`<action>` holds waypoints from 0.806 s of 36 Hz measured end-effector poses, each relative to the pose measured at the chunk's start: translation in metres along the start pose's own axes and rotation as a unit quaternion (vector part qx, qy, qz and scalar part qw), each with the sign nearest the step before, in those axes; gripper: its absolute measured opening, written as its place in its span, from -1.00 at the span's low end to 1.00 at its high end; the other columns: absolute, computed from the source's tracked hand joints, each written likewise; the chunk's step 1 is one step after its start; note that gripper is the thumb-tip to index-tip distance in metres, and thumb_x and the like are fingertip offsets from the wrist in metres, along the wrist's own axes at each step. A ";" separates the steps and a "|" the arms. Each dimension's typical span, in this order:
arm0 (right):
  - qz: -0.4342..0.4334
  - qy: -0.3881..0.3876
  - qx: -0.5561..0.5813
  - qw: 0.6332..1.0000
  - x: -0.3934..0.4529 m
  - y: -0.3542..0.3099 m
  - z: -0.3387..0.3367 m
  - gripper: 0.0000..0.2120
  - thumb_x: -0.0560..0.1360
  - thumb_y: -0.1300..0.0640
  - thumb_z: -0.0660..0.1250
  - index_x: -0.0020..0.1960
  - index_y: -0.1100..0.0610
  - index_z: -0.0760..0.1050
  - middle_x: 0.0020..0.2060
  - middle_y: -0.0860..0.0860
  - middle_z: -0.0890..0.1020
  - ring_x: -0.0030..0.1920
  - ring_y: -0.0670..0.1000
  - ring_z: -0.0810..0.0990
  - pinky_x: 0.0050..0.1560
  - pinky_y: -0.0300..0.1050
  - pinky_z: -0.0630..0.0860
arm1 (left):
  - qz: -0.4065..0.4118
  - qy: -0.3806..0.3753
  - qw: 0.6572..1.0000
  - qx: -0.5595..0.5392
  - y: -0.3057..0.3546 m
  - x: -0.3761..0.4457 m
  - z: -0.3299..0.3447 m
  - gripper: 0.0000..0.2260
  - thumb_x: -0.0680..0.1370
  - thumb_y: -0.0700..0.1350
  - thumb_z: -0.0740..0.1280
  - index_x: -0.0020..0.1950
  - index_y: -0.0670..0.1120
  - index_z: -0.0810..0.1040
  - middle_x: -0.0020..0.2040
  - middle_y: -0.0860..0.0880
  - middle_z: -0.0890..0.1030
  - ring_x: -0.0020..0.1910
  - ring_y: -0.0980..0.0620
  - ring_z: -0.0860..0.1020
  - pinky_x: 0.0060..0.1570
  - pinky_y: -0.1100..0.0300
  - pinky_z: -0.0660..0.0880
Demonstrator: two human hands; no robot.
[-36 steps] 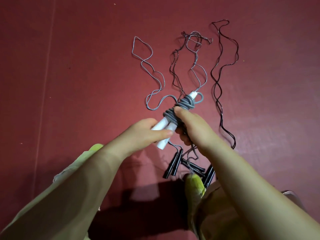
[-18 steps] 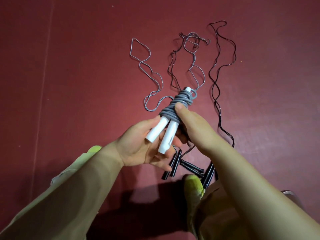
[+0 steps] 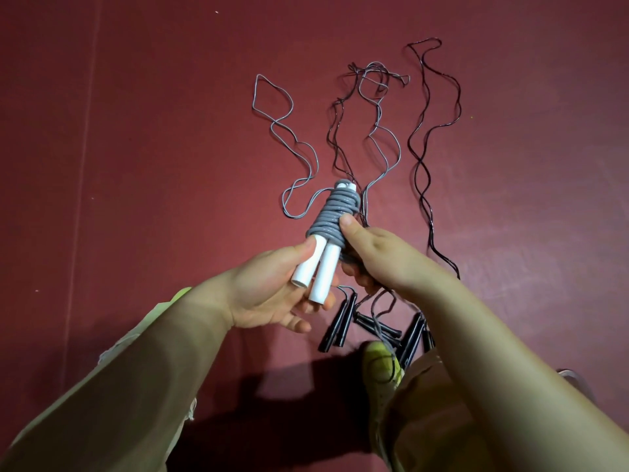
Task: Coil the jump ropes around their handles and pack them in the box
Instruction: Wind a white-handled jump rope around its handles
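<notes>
A grey jump rope (image 3: 332, 218) is coiled tightly around its two white handles (image 3: 81, 267), held in the air above the red floor. My left hand (image 3: 269, 294) cradles the lower ends of the white handles, thumb on the left one. My right hand (image 3: 377, 257) grips the coil from the right, thumb pressed on the windings. Several loose ropes lie on the floor beyond: grey ones (image 3: 272, 110) and dark ones (image 3: 425, 137). Their black handles (image 3: 338, 321) lie under my hands. No box is in view.
The red floor (image 3: 153, 148) stretches all around. A yellow-green shoe (image 3: 381, 366) sits at the bottom centre, touching the black handles and a strand of rope. My sleeves fill the lower corners.
The coiled bundle has been turned more upright and lifted toward me. My left hand has slid from gripping the handles' middle to supporting their lower ends with looser fingers.
</notes>
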State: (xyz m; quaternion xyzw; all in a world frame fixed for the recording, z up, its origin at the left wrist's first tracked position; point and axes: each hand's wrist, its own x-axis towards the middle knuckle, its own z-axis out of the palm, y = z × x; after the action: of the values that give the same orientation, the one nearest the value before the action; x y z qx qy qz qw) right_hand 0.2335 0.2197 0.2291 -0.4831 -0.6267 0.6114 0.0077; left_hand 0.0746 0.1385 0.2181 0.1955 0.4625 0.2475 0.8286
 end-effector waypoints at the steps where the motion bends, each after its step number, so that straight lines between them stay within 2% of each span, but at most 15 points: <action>1: 0.005 0.007 -0.013 1.000 0.001 0.000 0.000 -0.43 0.61 -0.24 -0.04 -0.22 0.19 0.45 -0.40 0.08 0.41 -0.44 0.02 0.34 -0.45 -0.19 0.32 | 0.001 0.013 1.000 0.005 0.001 0.000 0.000 -0.52 0.39 0.29 0.11 -0.01 -0.08 0.49 -0.30 -0.04 0.55 -0.37 0.07 0.37 -0.26 0.14 0.43; 5: 0.017 0.045 -0.083 0.995 0.004 0.001 0.002 -0.36 0.60 -0.25 -0.05 -0.32 0.18 0.49 -0.51 0.03 0.42 -0.48 0.01 0.38 -0.30 -0.13 0.35 | -0.001 0.056 0.998 0.041 0.000 0.003 -0.002 -0.49 0.37 0.32 0.11 -0.03 -0.07 0.51 -0.29 -0.04 0.56 -0.37 0.07 0.35 -0.24 0.14 0.40; 9: 0.019 0.083 -0.110 0.990 0.004 0.003 0.003 -0.36 0.59 -0.26 -0.03 -0.32 0.22 0.45 -0.46 0.10 0.44 -0.43 0.06 0.41 -0.25 -0.09 0.37 | 0.011 0.105 0.991 0.080 -0.001 0.007 -0.001 -0.54 0.54 0.28 0.05 -0.07 -0.05 0.53 -0.30 0.00 0.58 -0.36 0.09 0.34 -0.25 0.18 0.41; 11: 0.014 0.091 -0.105 0.990 0.005 0.004 0.005 -0.36 0.60 -0.26 -0.05 -0.36 0.21 0.40 -0.47 0.11 0.45 -0.46 0.06 0.43 -0.30 -0.11 0.37 | 0.030 0.140 0.984 0.105 0.000 0.008 0.001 -0.55 0.57 0.27 0.04 -0.08 -0.04 0.54 -0.29 0.02 0.59 -0.34 0.10 0.35 -0.24 0.20 0.41; 13: 0.008 0.086 -0.087 0.992 0.006 0.003 0.006 -0.36 0.60 -0.25 -0.06 -0.37 0.19 0.40 -0.49 0.08 0.46 -0.48 0.04 0.45 -0.33 -0.14 0.38 | 0.049 0.188 0.970 0.147 0.001 0.009 0.001 -0.55 0.57 0.27 0.05 -0.10 -0.03 0.55 -0.26 0.03 0.59 -0.31 0.10 0.38 -0.21 0.19 0.41; 16: 0.022 0.051 -0.025 0.998 0.008 0.003 0.009 -0.35 0.59 -0.29 -0.07 -0.28 0.19 0.48 -0.45 0.03 0.46 -0.44 0.02 0.44 -0.32 -0.14 0.42 | 0.066 0.253 0.931 0.256 -0.001 0.011 -0.002 -0.59 0.58 0.25 0.07 -0.03 -0.04 0.51 -0.15 0.02 0.56 -0.18 0.05 0.46 -0.11 0.14 0.42; 18: 0.037 0.028 -0.007 0.999 0.008 0.005 0.011 -0.32 0.55 -0.37 -0.08 -0.22 0.15 0.52 -0.44 -0.01 0.44 -0.46 0.00 0.39 -0.37 -0.17 0.36 | 0.060 0.283 0.907 0.304 -0.004 0.013 -0.004 -0.57 0.58 0.25 0.09 0.05 -0.10 0.47 -0.02 -0.03 0.56 -0.02 -0.03 0.50 0.00 0.11 0.40; 20: 0.043 0.020 -0.006 0.999 0.010 0.007 0.013 -0.29 0.43 -0.49 -0.07 -0.22 0.10 0.51 -0.48 -0.07 0.40 -0.51 -0.04 0.31 -0.43 -0.19 0.26 | 0.047 0.303 0.888 0.342 -0.006 0.014 -0.005 -0.57 0.57 0.25 0.11 0.10 -0.10 0.43 0.10 -0.07 0.53 0.10 -0.06 0.49 0.06 0.10 0.36; 22: 0.047 0.019 -0.002 0.999 0.011 0.008 0.015 -0.31 0.32 -0.53 -0.03 -0.25 0.08 0.48 -0.52 -0.12 0.35 -0.53 -0.07 0.24 -0.44 -0.18 0.18 | 0.037 0.312 0.875 0.368 -0.007 0.015 -0.002 -0.64 0.55 0.25 0.13 -0.08 -0.06 0.36 -0.04 -0.05 0.50 -0.06 -0.05 0.45 -0.09 0.10 0.34; 24: 0.040 0.027 0.000 0.999 0.013 0.009 0.014 -0.39 0.40 -0.49 0.04 -0.27 0.06 0.45 -0.53 -0.12 0.30 -0.54 -0.08 0.20 -0.45 -0.16 0.14 | 0.044 0.323 0.871 0.366 -0.005 0.016 0.001 -0.64 0.52 0.25 0.17 -0.20 -0.03 0.27 -0.21 0.02 0.41 -0.25 0.03 0.38 -0.24 0.10 0.29; 27: 0.028 0.045 0.017 0.998 0.013 0.010 0.012 -0.48 0.53 -0.34 0.08 -0.34 0.05 0.40 -0.55 -0.10 0.26 -0.56 -0.09 0.17 -0.43 -0.13 0.11 | 0.071 0.332 0.867 0.365 -0.003 0.015 -0.001 -0.60 0.45 0.31 0.25 -0.18 -0.02 0.31 -0.23 0.06 0.42 -0.30 0.10 0.38 -0.29 0.11 0.29; 29: 0.011 0.059 0.037 0.998 0.013 0.010 0.009 -0.48 0.55 -0.29 0.09 -0.38 0.06 0.41 -0.58 -0.11 0.26 -0.58 -0.12 0.18 -0.40 -0.12 0.10 | 0.097 0.319 0.864 0.377 -0.001 0.010 -0.003 -0.55 0.33 0.37 0.30 -0.17 0.00 0.37 -0.23 0.08 0.44 -0.30 0.11 0.40 -0.30 0.12 0.30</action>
State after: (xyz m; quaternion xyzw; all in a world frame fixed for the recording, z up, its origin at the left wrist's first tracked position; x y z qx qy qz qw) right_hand 0.2269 0.2189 0.2119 -0.5247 -0.5966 0.6048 0.0554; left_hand 0.0766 0.1440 0.2091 0.4475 0.7385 0.1820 0.4704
